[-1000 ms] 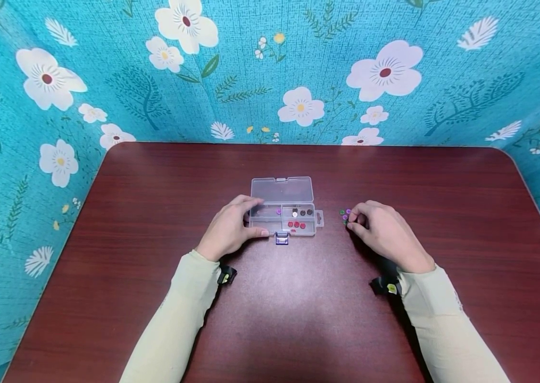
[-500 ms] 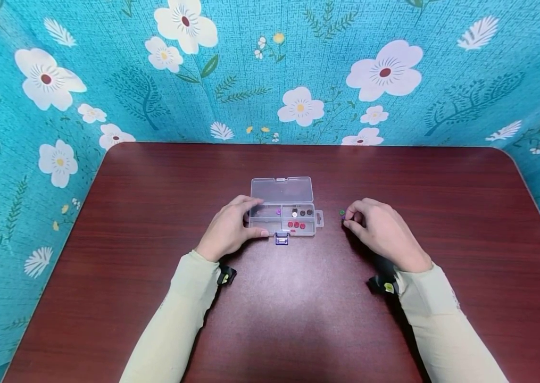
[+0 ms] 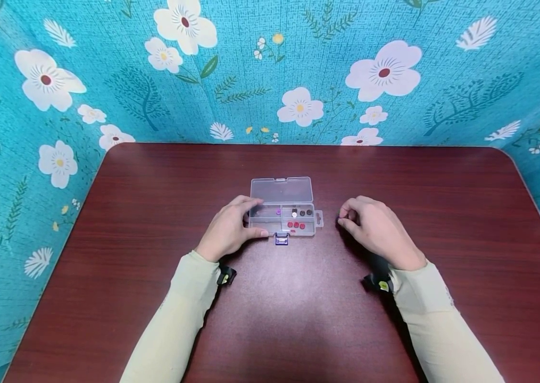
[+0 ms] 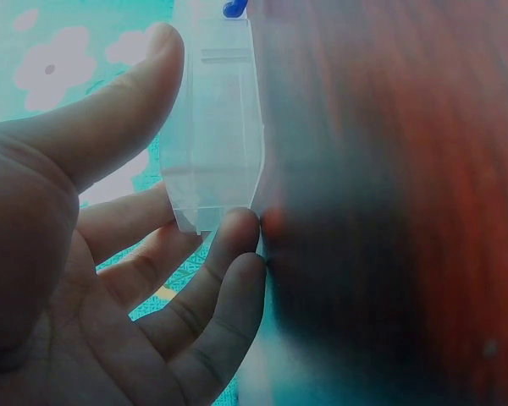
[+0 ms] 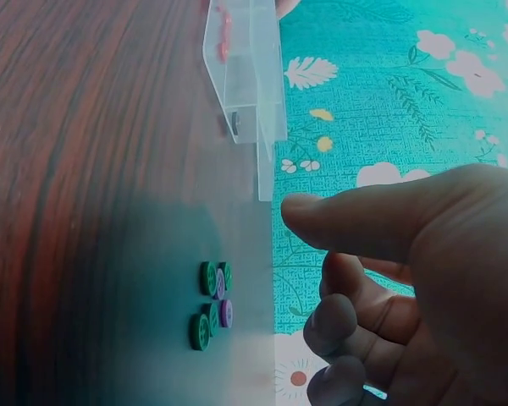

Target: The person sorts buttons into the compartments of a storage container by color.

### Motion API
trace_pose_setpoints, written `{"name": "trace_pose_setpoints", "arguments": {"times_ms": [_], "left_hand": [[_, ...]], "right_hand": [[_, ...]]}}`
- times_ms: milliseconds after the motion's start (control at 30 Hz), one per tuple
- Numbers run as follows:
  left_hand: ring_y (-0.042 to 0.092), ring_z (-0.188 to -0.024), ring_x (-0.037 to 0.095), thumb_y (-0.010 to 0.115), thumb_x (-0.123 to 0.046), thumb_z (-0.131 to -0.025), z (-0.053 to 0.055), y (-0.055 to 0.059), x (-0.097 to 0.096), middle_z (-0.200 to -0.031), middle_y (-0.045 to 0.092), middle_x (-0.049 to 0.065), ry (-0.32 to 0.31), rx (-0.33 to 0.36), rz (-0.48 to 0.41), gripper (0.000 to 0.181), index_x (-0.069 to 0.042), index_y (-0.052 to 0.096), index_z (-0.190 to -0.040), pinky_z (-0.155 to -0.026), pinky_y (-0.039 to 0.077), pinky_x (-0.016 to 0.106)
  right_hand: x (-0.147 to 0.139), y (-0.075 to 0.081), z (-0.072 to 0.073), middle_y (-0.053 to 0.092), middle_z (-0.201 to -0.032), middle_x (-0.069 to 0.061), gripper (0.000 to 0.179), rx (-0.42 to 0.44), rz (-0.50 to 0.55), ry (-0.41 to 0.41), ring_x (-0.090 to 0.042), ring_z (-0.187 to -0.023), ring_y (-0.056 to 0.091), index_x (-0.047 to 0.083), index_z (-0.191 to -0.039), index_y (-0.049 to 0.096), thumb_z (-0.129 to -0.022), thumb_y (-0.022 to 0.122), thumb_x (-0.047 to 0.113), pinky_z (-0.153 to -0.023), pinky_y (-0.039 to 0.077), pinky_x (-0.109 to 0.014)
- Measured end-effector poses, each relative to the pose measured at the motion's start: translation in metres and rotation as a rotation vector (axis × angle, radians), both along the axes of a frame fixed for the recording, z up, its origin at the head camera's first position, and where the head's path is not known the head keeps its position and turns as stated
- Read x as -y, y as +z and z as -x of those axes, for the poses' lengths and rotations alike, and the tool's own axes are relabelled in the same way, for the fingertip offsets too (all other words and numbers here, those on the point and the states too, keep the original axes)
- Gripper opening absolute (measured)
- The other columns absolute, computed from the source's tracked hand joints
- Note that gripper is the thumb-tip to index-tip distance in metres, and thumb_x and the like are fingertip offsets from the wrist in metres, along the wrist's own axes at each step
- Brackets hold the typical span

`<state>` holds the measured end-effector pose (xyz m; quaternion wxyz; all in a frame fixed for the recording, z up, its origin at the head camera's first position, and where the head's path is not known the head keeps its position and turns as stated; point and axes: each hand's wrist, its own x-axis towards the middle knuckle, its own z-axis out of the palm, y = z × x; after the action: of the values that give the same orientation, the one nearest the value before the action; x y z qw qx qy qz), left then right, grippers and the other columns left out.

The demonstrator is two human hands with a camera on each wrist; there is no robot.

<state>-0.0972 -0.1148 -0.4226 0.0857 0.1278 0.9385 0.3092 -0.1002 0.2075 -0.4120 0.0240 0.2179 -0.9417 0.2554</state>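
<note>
A clear plastic compartment box lies with its lid tipped back. My left hand grips its left end, thumb along the front wall and fingers at the back. Inside are a purple button, several dark buttons with a white one, and several red buttons. Right of the box, my right hand pinches a small dark purple button at its fingertips. Green buttons and purple buttons lie on the table in the right wrist view, hidden by the hand in the head view.
The dark red wooden table ends at a blue floral cloth behind it. A blue latch sticks out at the box's front, and a hanging tab at its right end.
My right hand has moved a little left toward the box, with the purple button at its fingertips, and now covers the loose buttons in the head view. The left hand and box stay put.
</note>
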Motion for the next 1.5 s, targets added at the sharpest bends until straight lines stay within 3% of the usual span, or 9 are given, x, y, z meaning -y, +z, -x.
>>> {"name": "trace_pose_setpoints", "arguments": {"times_ms": [1500], "left_hand": [[0.058,-0.117,0.022,0.087,-0.036,-0.08,0.0,0.001,0.0,-0.136,0.058,0.003,-0.001,0.003,-0.001,0.069,-0.013,0.06,-0.14,-0.099,0.046,0.042]], "right_hand": [[0.034,0.008,0.004,0.057,-0.079,0.003,0.01,0.0,0.018,0.024,-0.013,-0.07,0.053,0.016,-0.085,0.065,-0.087,0.074,0.011,-0.064,0.043,-0.034]]}}
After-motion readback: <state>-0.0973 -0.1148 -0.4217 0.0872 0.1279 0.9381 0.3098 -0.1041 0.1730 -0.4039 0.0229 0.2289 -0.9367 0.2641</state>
